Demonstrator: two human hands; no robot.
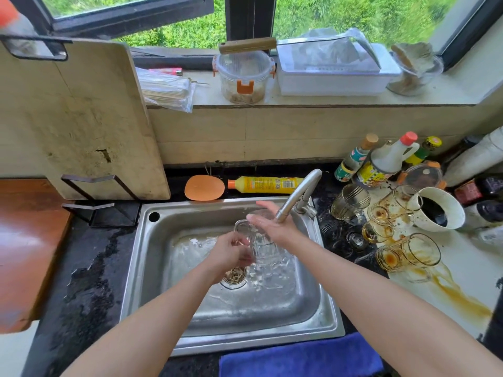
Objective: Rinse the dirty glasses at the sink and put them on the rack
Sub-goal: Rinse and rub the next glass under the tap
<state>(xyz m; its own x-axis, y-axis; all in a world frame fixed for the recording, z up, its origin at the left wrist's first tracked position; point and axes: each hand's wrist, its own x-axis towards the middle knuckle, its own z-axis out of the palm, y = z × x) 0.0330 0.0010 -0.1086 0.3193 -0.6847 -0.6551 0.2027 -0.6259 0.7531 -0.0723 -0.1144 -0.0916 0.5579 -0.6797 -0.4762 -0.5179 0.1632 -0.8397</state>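
Over the steel sink [152, 268] a clear ribbed glass [260, 244] lies tilted under the faucet [296, 195], with water splashing below it. My left hand [231, 254] grips the near end of the glass, fingers curled round it. Fingers straight, my right hand [272, 225] lies flat against the far side of the glass. Several dirty glasses with brown stains stand or lie on the counter to the right: one ribbed [349, 204], one tall [392, 206], one small [377, 229], and one on its side [408, 254].
A white cup [438, 210] of dark liquid stands among the glasses, with a brown spill [460, 297] running forward. Sauce bottles [381, 161] stand behind. A black wire stand [100, 205] holds a cutting board [81, 118] at the left. A yellow detergent bottle [266, 184] lies behind the sink; a blue cloth [299, 357] in front.
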